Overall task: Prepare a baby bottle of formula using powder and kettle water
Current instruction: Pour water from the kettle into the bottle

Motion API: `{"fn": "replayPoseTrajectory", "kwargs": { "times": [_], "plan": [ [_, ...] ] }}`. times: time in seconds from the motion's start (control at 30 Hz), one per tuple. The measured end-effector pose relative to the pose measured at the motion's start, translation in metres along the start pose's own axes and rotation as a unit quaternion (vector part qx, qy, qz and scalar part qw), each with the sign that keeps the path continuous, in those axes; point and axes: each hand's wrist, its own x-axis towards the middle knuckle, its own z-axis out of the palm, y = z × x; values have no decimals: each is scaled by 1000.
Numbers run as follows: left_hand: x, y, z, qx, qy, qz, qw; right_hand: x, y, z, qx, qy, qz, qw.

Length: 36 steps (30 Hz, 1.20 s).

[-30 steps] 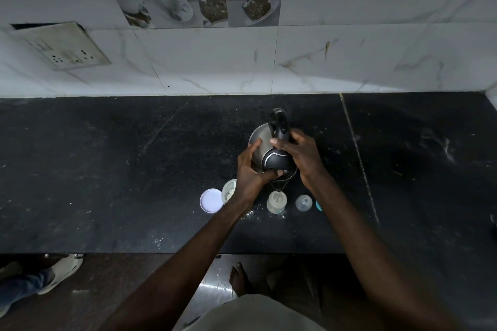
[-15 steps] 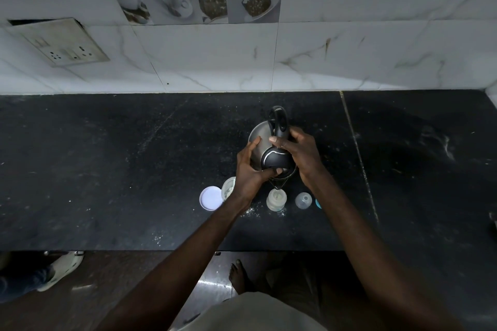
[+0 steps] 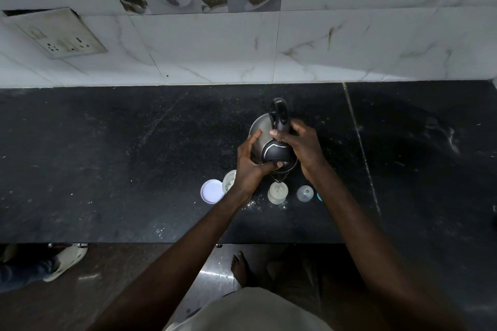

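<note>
A steel kettle (image 3: pixel 262 129) with a black lid and handle is tipped toward me over the black counter (image 3: pixel 107 156). My right hand (image 3: pixel 301 148) grips its handle. My left hand (image 3: pixel 250 166) presses against its side and lid. Its spout hangs just above the open baby bottle (image 3: pixel 277 192), and a thin stream of water runs into the bottle. The bottle stands upright with pale contents. An open powder jar (image 3: pixel 229 179) sits left of it, partly hidden by my left wrist.
A white round lid (image 3: pixel 211 191) lies left of the jar. The clear bottle nipple cap (image 3: pixel 305 193) and a teal piece (image 3: pixel 319 196) sit right of the bottle. Spilled powder (image 3: pixel 252 204) dots the counter. A wall socket (image 3: pixel 57 35) is at upper left. Another person's shoe (image 3: pixel 66 260) is on the floor.
The kettle stays tipped over the bottle with both hands holding it as before. The view has shifted slightly; nothing else has moved.
</note>
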Motion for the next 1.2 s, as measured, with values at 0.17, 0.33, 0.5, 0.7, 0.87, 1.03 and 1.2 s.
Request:
{"fn": "replayPoseTrajectory", "kwargs": {
  "times": [0.17,0.33,0.5,0.7,0.87,1.03,1.2],
  "plan": [
    [-2,1,1,0,6,-6,1000,0,0,-1,-3,-3,7,1000],
    [0,-2,-1,-2,-6,-1,1000,1,1,1,-6,3,9,1000],
    [2,-4,0,-5,-5,0,1000,1,1,-1,-2,-3,9,1000],
    [5,-2,-1,4,-9,1,1000,3,-1,0,-4,1,6,1000],
    [7,-4,-1,-1,-10,-3,1000,4,0,0,-7,-1,10,1000],
    [7,-4,-1,-7,-5,-2,1000,6,1,2,-10,3,9,1000],
    [6,-3,-1,-9,-4,-3,1000,5,1,1,-10,1,5,1000]
  ]
}}
